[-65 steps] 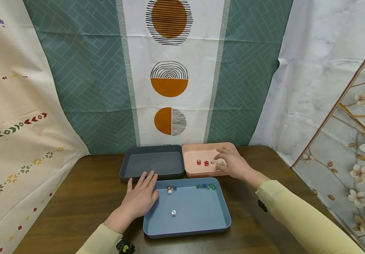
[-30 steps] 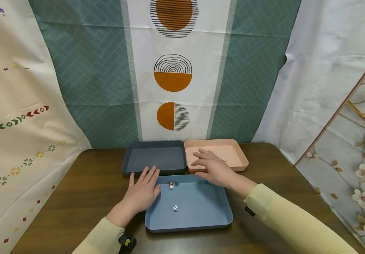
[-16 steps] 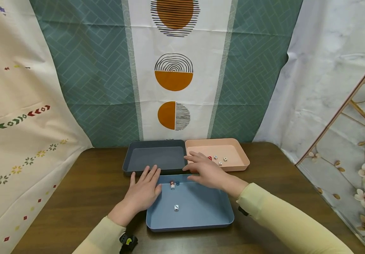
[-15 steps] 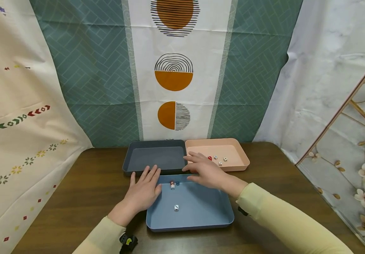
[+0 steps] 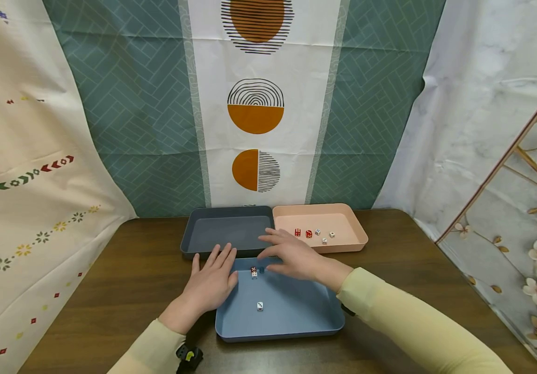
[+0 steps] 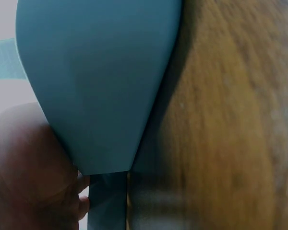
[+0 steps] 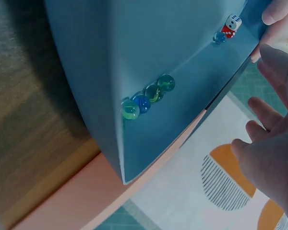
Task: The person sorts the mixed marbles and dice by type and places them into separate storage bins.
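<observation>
My left hand (image 5: 206,285) rests with fingers spread on the far left corner of the blue tray (image 5: 296,309). Over that tray's far edge hovers my right hand (image 5: 292,254), its fingers loosely bent and nothing seen between them. A white die (image 5: 260,306) lies in the tray's middle. Near the far wall, a red die (image 5: 253,269) and a second white die (image 5: 254,275) touch, with a small blue marble (image 7: 219,38) beside them. Several green and blue marbles (image 7: 154,93) line the far wall in the right wrist view; my right hand hides them in the head view.
Behind the blue tray stand a dark grey tray (image 5: 231,228) on the left and a peach tray (image 5: 334,214) on the right. Red dice (image 5: 308,234) and white dice (image 5: 332,235) lie in the peach one. All sit on a brown wooden table (image 5: 128,270).
My right hand has moved left from over the peach tray to over the blue tray, uncovering the dice in the peach tray. My left hand keeps its place on the tray corner.
</observation>
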Demonstrator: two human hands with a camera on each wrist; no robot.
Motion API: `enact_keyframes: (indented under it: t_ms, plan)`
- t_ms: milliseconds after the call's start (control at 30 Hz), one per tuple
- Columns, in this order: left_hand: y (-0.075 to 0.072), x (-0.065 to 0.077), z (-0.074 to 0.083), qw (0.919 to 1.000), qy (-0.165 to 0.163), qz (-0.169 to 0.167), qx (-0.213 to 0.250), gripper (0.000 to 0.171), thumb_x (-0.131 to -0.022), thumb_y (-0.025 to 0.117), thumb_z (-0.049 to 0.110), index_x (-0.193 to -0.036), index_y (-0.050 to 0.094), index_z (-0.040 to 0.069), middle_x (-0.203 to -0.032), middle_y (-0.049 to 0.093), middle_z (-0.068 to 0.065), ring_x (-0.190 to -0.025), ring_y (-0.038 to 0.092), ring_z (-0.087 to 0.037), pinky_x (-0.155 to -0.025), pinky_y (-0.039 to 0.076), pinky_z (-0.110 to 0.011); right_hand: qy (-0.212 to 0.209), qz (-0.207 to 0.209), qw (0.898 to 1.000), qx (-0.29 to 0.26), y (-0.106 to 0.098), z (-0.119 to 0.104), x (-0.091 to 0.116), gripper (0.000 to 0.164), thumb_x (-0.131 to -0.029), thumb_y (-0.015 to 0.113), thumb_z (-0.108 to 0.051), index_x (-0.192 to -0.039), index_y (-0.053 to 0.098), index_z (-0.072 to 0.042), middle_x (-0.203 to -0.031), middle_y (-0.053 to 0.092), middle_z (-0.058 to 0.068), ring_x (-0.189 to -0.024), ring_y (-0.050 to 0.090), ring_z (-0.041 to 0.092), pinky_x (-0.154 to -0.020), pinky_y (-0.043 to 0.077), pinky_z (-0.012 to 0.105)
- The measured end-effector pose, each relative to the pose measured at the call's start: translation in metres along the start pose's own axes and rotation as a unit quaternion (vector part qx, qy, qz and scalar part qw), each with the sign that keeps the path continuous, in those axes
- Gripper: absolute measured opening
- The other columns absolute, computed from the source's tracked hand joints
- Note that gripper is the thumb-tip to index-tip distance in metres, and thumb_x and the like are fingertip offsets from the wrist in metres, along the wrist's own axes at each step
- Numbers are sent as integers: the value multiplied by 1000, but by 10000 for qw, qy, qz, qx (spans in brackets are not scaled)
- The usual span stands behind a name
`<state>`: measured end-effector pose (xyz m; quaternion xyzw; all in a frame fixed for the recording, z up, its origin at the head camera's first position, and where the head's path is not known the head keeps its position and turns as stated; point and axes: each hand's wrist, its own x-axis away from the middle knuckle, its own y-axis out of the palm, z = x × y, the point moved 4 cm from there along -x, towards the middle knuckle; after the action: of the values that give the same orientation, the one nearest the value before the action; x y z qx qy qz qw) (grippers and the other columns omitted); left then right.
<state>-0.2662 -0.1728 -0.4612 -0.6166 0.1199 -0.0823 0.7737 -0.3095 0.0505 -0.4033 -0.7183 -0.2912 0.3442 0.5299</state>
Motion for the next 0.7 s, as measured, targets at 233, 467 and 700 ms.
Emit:
enact_keyframes:
  t_ms: [233,467,700]
  plan:
    - [0,0,-1,10000,-2,-27,-34,67,-117,54,37,-174,35,8,-182,25,-11,-169,16,-38,-125,7,-81,-199,-155,9994,237,2,-3,-4,34,-98,88,-22,-131,83,-16,-163,57,16,-162,35,40,-131,28,56]
    - [-2,0,-1,10000,-21,-66,-22,66,-118,53,38,-174,34,10,-182,24,-10,-169,15,-37,-125,6,-81,-411,-427,9977,320,2,-9,-9,35,-100,86,-23,-133,82,-16,-164,55,18,-162,35,43,-130,28,58]
    - [-2,1,-1,10000,-5,-66,-14,66,-117,54,37,-174,35,8,-182,25,-10,-169,16,-38,-125,6,-81,-322,-772,9951,534,8,-10,-16,37,-102,84,-25,-138,80,-18,-166,53,17,-163,33,41,-131,26,57]
